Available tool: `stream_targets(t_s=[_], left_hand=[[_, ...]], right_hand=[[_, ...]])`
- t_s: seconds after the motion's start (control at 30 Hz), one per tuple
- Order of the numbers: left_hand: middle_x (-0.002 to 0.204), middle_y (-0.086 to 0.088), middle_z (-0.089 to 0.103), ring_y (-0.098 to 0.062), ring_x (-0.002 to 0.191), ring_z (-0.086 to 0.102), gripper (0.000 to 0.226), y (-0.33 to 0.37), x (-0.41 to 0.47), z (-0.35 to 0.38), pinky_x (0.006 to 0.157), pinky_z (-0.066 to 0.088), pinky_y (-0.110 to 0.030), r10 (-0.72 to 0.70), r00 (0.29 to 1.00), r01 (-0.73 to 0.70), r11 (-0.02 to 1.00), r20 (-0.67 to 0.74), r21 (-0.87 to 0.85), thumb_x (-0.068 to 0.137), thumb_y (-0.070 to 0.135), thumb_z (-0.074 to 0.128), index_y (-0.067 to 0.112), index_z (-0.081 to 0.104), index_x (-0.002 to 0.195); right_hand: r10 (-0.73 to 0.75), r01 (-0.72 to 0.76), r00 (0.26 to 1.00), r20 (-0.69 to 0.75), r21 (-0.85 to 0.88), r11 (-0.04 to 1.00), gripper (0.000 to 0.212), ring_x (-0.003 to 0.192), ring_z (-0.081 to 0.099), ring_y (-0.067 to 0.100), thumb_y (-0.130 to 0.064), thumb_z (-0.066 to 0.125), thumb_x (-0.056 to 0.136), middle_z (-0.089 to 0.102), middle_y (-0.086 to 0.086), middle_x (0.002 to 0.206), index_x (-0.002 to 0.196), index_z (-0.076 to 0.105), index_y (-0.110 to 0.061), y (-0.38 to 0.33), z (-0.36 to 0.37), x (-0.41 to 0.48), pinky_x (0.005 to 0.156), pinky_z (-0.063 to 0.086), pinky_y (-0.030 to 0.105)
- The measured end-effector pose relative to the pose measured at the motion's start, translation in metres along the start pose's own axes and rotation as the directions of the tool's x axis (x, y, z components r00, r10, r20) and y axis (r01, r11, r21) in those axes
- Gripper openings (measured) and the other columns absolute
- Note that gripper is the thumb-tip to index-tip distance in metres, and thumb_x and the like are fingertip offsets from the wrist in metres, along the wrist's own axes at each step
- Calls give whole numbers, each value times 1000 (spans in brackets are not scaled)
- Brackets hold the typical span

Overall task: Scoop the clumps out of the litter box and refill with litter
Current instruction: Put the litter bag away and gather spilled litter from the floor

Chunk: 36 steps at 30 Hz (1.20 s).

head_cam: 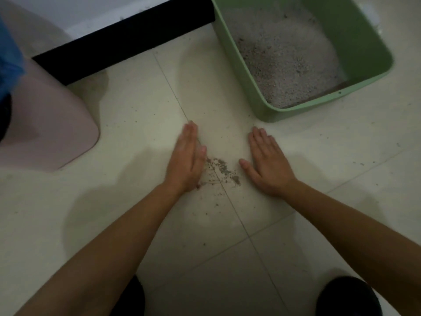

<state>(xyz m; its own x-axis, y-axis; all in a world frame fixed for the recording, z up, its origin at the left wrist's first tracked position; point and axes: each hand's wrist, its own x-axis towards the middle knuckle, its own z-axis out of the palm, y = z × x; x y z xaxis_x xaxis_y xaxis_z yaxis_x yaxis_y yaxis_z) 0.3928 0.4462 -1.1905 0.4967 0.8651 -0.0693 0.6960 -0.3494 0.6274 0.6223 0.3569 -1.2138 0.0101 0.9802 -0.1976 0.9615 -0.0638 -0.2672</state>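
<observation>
Lower centre: left hand stands on its edge and right hand lies palm down, both on the floor tiles. Fingers straight, nothing held. Small pile of spilled litter lies between them. The grains look loose, light and gritty, so pinching won't work; herd with the hand edges, then cup. Upper right: green litter box, part-filled with litter. It looks like stiff plastic; grab by the rim. Upper left: pink bin.

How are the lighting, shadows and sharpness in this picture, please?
Head view: dim, even light, no glare; soft arm shadows on the pale tiled floor; blue plastic at the left edge blurred; green plastic litter box skewed by the wide lens; spilled grey litter between left hand and right hand fairly sharp.
</observation>
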Motion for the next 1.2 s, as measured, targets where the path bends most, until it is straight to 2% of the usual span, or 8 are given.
stream_targets(t_s=[0.1,0.3,0.43,0.53,0.73,0.9,1.03,1.2], left_hand=[[162,-12,1,-20,150,-2,68,-47,32,-38,121,-2,-35,-108,990,122,980,-96,157,100,46,17,6,5,154],[161,-17,-3,-29,149,-6,67,-131,79,-90,120,-5,-45,-399,911,412,851,-109,325,103,46,16,4,4,154],[162,-15,0,-24,150,-4,72,-95,68,-51,121,-4,-40,-176,982,140,916,63,375,97,49,7,4,7,154],[162,-6,-8,-16,149,-11,68,-53,29,-13,122,-3,-38,56,972,-141,915,227,379,99,51,3,12,0,155],[162,-4,14,-10,149,6,61,-22,-30,0,122,13,-35,281,896,-311,950,343,33,102,41,21,13,12,155],[159,-6,21,-14,148,15,55,-38,-36,-20,121,15,-32,89,996,-89,996,-33,-17,100,28,27,8,25,152],[159,-8,24,-16,148,18,55,-80,-27,-41,120,11,-26,-183,953,179,983,-241,-36,100,27,25,7,28,151],[157,-11,28,-20,146,23,59,-98,-36,-54,121,14,-31,-316,895,321,946,-314,-38,95,28,24,4,32,149]], right_hand=[[-160,164,983,91,-43,986,81,150,-19,19,-64,7,99,-14,11,164,157,-6,-8,-34,9,-7,124,1,41],[-235,240,966,104,-38,970,81,150,-18,18,-63,11,100,-14,9,164,157,-5,-8,-46,14,0,124,0,39],[-266,267,962,60,-9,964,74,152,-9,19,-54,18,103,-3,11,165,157,3,-6,-36,14,14,124,6,39],[-76,79,996,-37,83,993,73,153,-2,21,-52,19,103,2,13,165,157,7,-5,-17,2,39,124,3,37],[-29,34,997,-70,66,997,65,152,6,20,-47,16,105,11,10,165,157,14,-9,0,-2,55,123,13,42],[-341,341,937,81,6,940,63,152,-3,18,-45,18,106,4,8,165,158,9,-10,-32,7,24,124,3,37],[-404,402,909,100,44,915,72,151,-13,19,-50,24,105,-7,10,165,158,-1,-9,-64,4,-13,123,-6,35],[-748,735,656,101,142,664,69,152,7,27,-43,40,103,14,17,163,155,20,-2,-125,47,-85,124,3,39]])
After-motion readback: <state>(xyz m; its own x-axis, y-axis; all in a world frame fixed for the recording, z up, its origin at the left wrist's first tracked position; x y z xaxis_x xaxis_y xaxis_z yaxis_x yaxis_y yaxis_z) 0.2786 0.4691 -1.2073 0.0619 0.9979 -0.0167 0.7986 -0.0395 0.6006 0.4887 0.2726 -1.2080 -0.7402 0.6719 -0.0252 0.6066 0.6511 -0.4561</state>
